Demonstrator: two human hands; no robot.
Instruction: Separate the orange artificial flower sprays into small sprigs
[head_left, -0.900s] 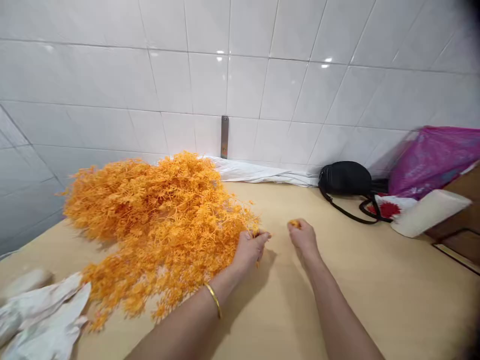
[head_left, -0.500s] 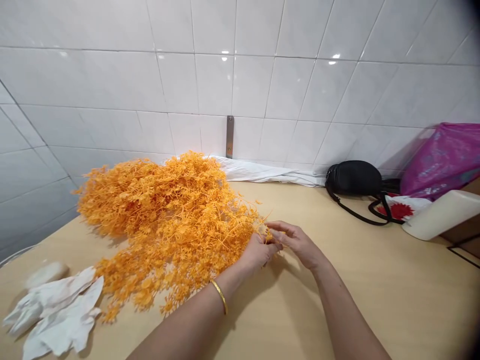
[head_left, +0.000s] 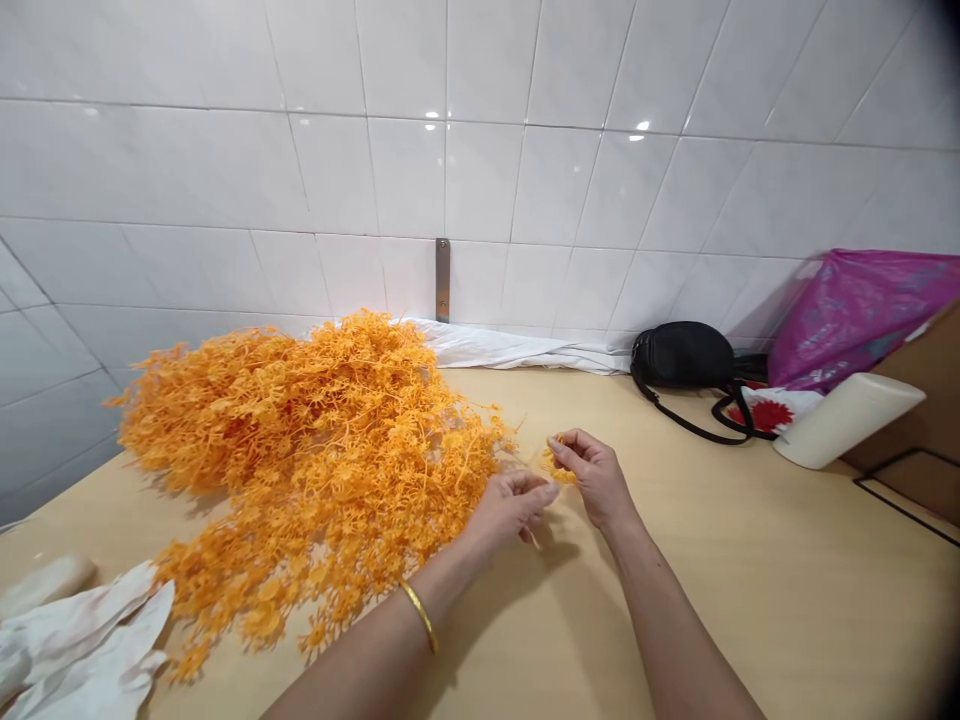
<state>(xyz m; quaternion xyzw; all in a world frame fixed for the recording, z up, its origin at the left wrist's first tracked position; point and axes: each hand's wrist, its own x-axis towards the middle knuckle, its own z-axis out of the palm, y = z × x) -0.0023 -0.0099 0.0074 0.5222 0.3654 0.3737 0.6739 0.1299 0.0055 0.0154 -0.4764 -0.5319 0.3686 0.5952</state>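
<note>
A large heap of orange artificial flower sprigs (head_left: 322, 430) spreads over the left half of the wooden table (head_left: 720, 570). Just off the heap's right edge, my right hand (head_left: 600, 478) pinches a small orange flower sprig (head_left: 558, 466) between thumb and fingers. My left hand (head_left: 510, 508), with a gold bangle (head_left: 420, 615) on its wrist, is beside it, slightly lower and to the left. Its thumb and curled fingers are drawn together; whatever they grip is too small or hidden to make out.
Crumpled white tissues (head_left: 90, 640) lie at the front left. A white cloth (head_left: 517, 348) runs along the tiled wall. To the right are a black bag (head_left: 682, 355) with a strap, a purple plastic bag (head_left: 855, 310), a cream bottle (head_left: 847, 420) lying tilted and a cardboard box (head_left: 915, 410).
My hands, close together before, have come apart. The right one has drawn away from the heap with the small orange sprig. The whole view has shifted slightly to the right.
</note>
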